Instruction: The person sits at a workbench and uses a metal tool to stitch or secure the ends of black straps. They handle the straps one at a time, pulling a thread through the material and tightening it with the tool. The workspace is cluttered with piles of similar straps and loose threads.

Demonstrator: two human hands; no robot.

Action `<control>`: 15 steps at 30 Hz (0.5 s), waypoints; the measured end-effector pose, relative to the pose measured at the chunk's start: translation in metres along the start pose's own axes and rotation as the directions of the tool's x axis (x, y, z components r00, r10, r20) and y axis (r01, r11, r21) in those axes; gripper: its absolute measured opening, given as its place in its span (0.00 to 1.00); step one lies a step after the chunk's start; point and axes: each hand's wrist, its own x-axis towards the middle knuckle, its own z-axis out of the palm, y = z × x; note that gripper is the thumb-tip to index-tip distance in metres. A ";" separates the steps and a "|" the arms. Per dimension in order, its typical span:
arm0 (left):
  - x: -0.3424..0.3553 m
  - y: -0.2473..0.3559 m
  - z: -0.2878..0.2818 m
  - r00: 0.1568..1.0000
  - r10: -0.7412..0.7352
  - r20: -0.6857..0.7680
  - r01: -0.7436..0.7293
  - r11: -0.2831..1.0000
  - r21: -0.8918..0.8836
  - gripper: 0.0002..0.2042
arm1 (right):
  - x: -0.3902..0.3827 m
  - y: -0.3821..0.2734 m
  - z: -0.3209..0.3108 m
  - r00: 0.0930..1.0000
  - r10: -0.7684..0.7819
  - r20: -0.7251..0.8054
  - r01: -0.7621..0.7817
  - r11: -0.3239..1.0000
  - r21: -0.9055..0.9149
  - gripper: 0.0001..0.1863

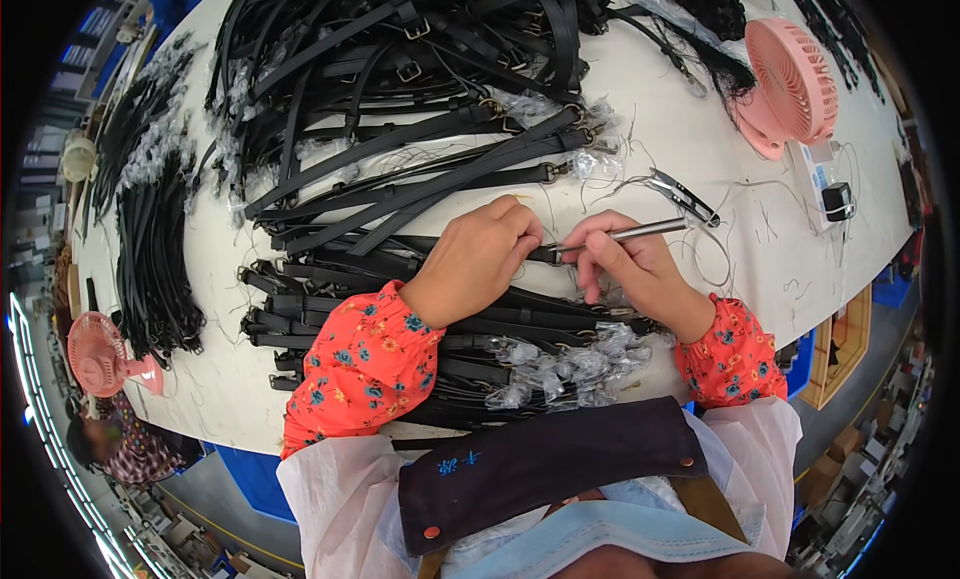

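Observation:
My left hand [475, 251] is closed, with thumb and fingers pinching a black strap [425, 244] near its end. From the right, my right hand [630, 264] grips a slim silver pen-shaped tool [650, 230]. Its pointed tip meets the strap end just beside my left fingertips; the exact contact is too small to make out. Beneath both hands lies a row of black belts [480, 344], some with buckles wrapped in clear plastic [560, 369]. Right of my right hand rest black thread snips [684, 195] and a loop of thin cord.
A large heap of black belts [400, 69] covers the far side of the white table [740, 249]. More straps [155, 249] hang together at the left. Pink fans [790, 84] stand far right and near left. A white power strip [815, 184] holds a black plug. Another person sits lower left.

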 end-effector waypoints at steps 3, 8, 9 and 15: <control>0.000 0.000 -0.001 1.000 0.004 0.001 -0.004 1.000 0.008 0.03 | 0.000 -0.001 0.000 1.000 0.015 0.015 -0.015 1.000 0.006 0.16; 0.000 0.000 -0.002 1.000 -0.021 0.013 0.022 1.000 -0.017 0.03 | 0.000 -0.001 0.000 0.998 0.049 0.034 -0.049 0.999 0.000 0.16; 0.000 0.001 -0.003 1.000 -0.024 0.012 0.024 0.999 -0.023 0.03 | 0.000 -0.001 0.000 0.998 0.049 0.038 -0.049 0.999 -0.006 0.16; 0.000 -0.002 -0.003 0.999 -0.032 0.006 0.033 0.999 -0.026 0.03 | 0.001 -0.001 0.000 0.998 0.045 0.044 -0.045 0.999 -0.016 0.16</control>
